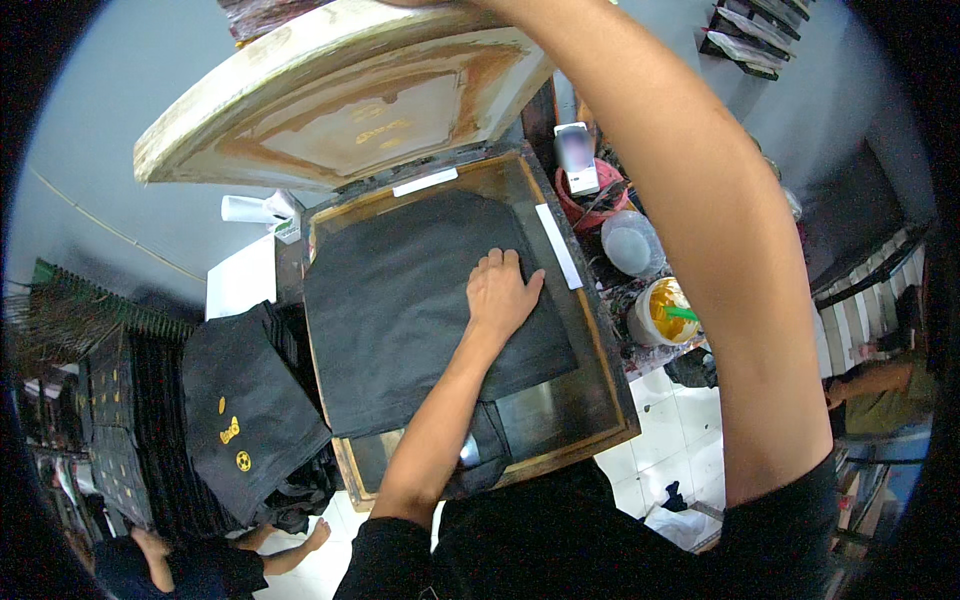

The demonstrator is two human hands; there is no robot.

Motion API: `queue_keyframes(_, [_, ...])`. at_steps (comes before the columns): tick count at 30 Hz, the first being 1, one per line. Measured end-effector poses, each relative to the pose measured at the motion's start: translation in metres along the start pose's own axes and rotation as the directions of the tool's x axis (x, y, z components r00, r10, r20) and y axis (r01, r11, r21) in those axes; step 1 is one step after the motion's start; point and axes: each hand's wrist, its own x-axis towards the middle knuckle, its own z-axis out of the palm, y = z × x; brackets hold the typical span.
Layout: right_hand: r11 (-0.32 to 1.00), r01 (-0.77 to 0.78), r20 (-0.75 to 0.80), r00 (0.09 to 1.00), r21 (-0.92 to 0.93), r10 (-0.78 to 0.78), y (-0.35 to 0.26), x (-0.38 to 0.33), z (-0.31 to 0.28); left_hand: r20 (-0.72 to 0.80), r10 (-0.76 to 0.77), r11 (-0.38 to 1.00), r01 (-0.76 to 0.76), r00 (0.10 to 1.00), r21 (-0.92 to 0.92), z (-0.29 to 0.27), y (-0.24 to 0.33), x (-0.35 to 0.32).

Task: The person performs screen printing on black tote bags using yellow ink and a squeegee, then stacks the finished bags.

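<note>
A plain black fabric bag [400, 300] lies spread over a wood-edged printing board [612, 405], its handle [488, 450] toward my body. My left hand [500, 292] rests flat on the bag's right part, palm down, with the thumb apart. Above the board's far side, a screen printing frame [300, 100] is tilted up, with brown stains and a small yellow design on its mesh. My right arm reaches up to the frame's raised edge; only a sliver of my right hand [425, 2] shows there, its fingers cut off by the picture's top.
Left of the board are black bags [235, 400] with yellow prints, beside taller stacks [115, 430]. At right stand an ink tub [650, 325] with a green tool, a plastic container [632, 245] and a pink basket [606, 212] under a phone [577, 160]. Other people's limbs show at both sides.
</note>
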Motion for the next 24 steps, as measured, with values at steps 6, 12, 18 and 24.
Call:
queue_keyframes(6, [1.000, -0.013, 0.037, 0.999, 0.019, 0.012, 0.004, -0.007, -0.011, 0.081, -0.073, 0.988, 0.060, 0.994, 0.145, 0.020, 0.009, 0.017])
queue_keyframes(12, [1.000, 0.001, 0.029, 1.000, -0.003, -0.001, 0.005, -0.005, -0.009, 0.093, -0.002, 0.990, 0.015, 0.996, -0.138, 0.013, 0.018, 0.047])
queue_keyframes(18, [1.000, -0.014, 0.076, 0.997, 0.002, 0.014, 0.006, -0.008, -0.014, 0.238, 0.048, 0.995, -0.025, 0.970, -0.100, 0.044, 0.010, 0.061])
queue_keyframes(24, [0.999, -0.010, 0.046, 0.999, 0.047, 0.008, -0.008, 0.001, 0.004, 0.070, -0.233, 0.944, 0.208, 0.970, 0.257, 0.007, -0.068, 0.099])
